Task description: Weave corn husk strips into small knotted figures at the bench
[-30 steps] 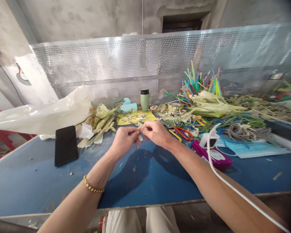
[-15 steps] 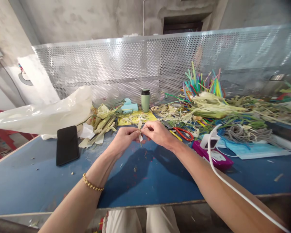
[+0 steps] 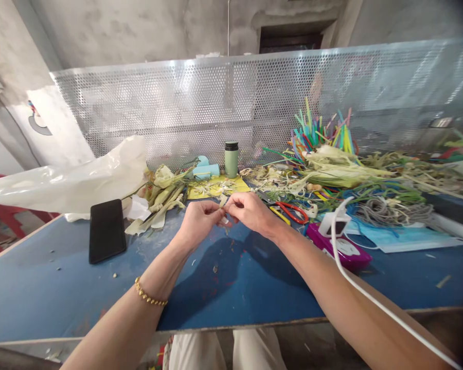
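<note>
My left hand (image 3: 198, 222) and my right hand (image 3: 250, 211) meet above the middle of the blue table (image 3: 61, 293). Both pinch a small pale strip of corn husk (image 3: 224, 208) between their fingertips. A gold bead bracelet (image 3: 149, 298) circles my left wrist. Behind the hands lies a yellow sheet (image 3: 213, 187) strewn with husk scraps. Red-handled scissors (image 3: 291, 210) rest just right of my right hand.
A black phone (image 3: 107, 230) lies left, beside corn husks (image 3: 163, 196) and a pale plastic bag (image 3: 73, 182). A green flask (image 3: 230, 159) stands at the perforated metal screen (image 3: 231, 103). Right are coloured straws (image 3: 320, 131), husk piles, a magenta power strip (image 3: 341, 247) with white cable, and a face mask (image 3: 407, 237).
The hands stay together at the same spot; the fingers have worked the strip slightly, so less of it sticks up between them than half a second ago.
</note>
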A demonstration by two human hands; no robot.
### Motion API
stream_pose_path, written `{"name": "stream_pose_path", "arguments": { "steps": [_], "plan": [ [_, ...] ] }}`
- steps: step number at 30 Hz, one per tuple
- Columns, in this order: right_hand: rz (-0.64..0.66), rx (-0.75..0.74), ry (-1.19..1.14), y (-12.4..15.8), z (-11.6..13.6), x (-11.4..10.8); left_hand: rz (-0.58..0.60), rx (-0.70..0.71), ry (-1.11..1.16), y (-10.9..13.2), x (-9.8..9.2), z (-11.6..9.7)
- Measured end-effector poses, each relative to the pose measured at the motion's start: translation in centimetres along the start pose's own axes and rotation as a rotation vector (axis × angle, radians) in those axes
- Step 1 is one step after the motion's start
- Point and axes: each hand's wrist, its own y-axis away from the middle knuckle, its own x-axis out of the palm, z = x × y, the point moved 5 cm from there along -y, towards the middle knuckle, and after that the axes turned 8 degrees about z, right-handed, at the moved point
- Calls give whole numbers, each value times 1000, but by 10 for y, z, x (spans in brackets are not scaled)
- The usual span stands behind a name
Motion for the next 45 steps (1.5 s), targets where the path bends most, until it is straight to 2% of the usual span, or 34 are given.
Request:
{"name": "stream_pose_path", "arguments": {
  "steps": [11,17,19,23,27,31,34,37,38,43,45],
  "plan": [
    [16,39,-128,-1,-7,6,-54,36,11,-1,-4,3],
    [-33,16,41,-2,-4,-5,143,-62,279,0,1,3],
    [-27,-19,76,-3,-3,-7,155,-94,335,1,-1,3],
    [32,-91,106,-3,-2,-6,105,-162,261,0,-6,9],
    [46,-113,142,-4,-4,-2,93,-129,174,-3,-7,13],
    [17,-49,201,-4,-8,0,99,-145,157,-4,-3,19],
    [-72,59,291,2,-11,-6,30,-155,164,-3,-3,21],
    [-231,95,362,15,-8,-15,-92,-187,203,-1,-7,23],
    [-247,99,351,19,-7,-14,-125,-199,210,1,-7,23],
    [28,211,0,32,-8,22,-264,-172,198,13,-3,22],
    [34,238,-230,36,-8,35,-302,-155,190,19,0,24]
  ]
}}
